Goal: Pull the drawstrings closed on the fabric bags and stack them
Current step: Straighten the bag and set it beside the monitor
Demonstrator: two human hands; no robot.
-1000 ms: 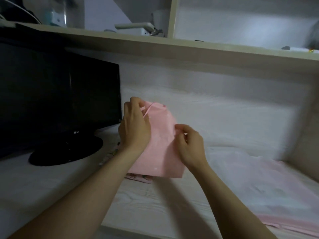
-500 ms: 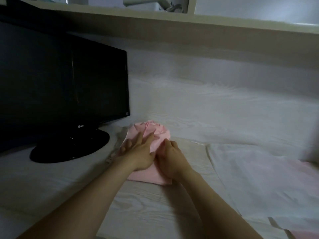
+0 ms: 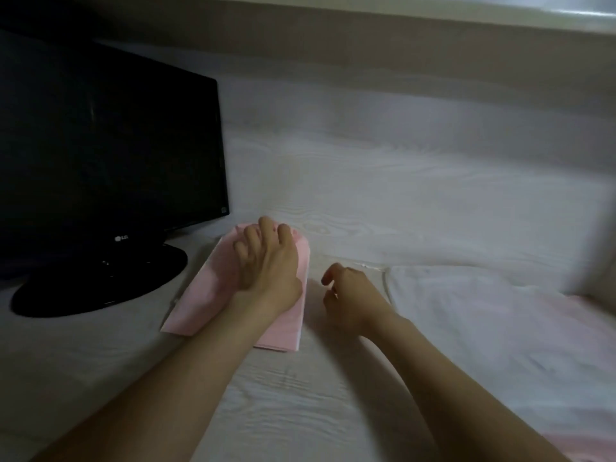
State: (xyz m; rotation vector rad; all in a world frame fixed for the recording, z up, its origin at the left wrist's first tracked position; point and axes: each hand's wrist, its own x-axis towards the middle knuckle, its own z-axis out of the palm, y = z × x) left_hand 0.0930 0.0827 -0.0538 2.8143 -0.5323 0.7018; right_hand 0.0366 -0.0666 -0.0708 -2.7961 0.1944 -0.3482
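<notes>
A pink fabric bag (image 3: 213,295) lies flat on the white desk (image 3: 333,411), just right of the monitor's foot, its gathered top pointing away from me. My left hand (image 3: 266,258) rests on the bag's upper part, fingers spread and bent over the bunched top. My right hand (image 3: 346,295) hovers just to the right of the bag with loosely curled fingers and holds nothing. More bags, white (image 3: 466,311) and pink (image 3: 586,331), lie spread out at the right.
A black monitor (image 3: 106,155) on a round black stand (image 3: 96,281) fills the left side. A shelf board (image 3: 366,31) runs overhead along the back wall. The desk's right side wall (image 3: 603,268) closes that end.
The pink bag went from held upright in both hands down flat onto the desk. My right hand has since come off it and drawn to the right; my left stays on it.
</notes>
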